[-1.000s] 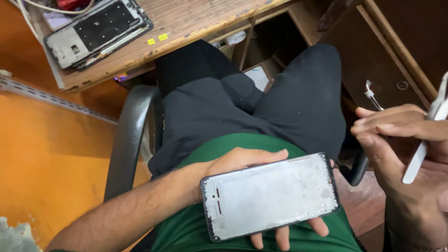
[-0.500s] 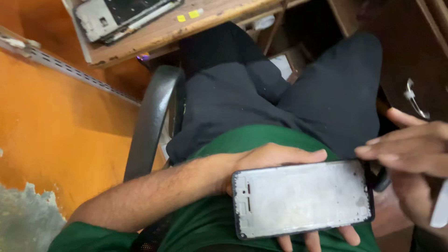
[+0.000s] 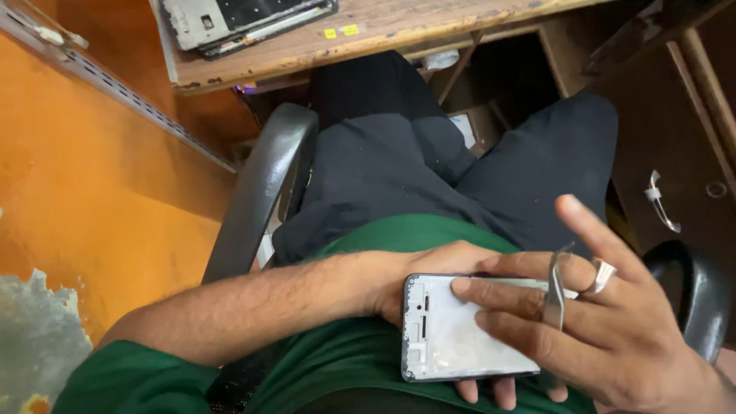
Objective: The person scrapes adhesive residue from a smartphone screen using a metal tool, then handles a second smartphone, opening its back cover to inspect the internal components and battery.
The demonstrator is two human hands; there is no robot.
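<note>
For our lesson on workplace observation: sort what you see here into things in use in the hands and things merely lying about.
In use:
- phone panel, held flat in the left hand
- right hand, fingers resting on the panel
- metal tweezers, tucked between the right hand's fingers

Lying about:
- dismantled phone parts on the wooden desk
- chair armrest
- drawer handle

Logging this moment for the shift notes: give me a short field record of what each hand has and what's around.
left hand: cradles phone frame from beneath
phone frame: flat over lap, pale dusty face up
right hand: fingers resting on phone frame, ring on one finger
tweezers: metal, tucked between right fingers
wooden desk: another dismantled phone on it
chair armrest: black, beside left arm
</note>
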